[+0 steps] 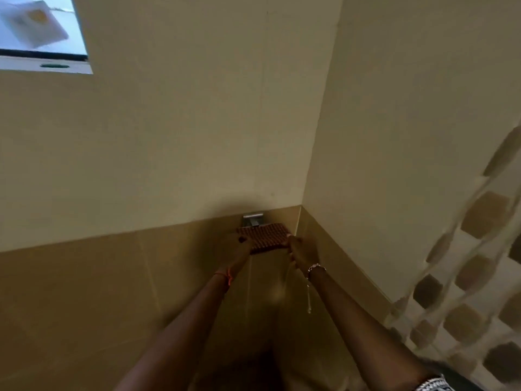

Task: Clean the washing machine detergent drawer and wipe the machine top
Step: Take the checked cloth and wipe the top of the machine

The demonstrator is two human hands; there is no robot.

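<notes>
Both hands are stretched out together at a wall tap [253, 218] in the corner: the left hand [238, 245] and the right hand [296, 249] each grip an edge of a reddish-brown waffle-textured cloth [266, 237], holding it spread flat right under the spout. Water is running off the right side in a thin stream [285, 280] and there's a drip hanging off the bracelet [316, 268] on the right wrist, so my guess is the cloth is being wetted or rinsed before any wiping happens. The washing machine and its detergent drawer aren't in shot at all (no idea where they sit relative to this corner), so that part of the job looks not started from here. Around the hands it's just beige tiled wall [180, 136], a darker tile band below, a small window [42, 32] up top left and a checked shower curtain [473, 277] on the right. What could go wrong: carry the cloth over sopping and it'll dribble across the floor and leave puddles on the machine top, so it wants a proper wring first. Also a loose two-corner hold could let it slip once it's heavy with water.
</notes>
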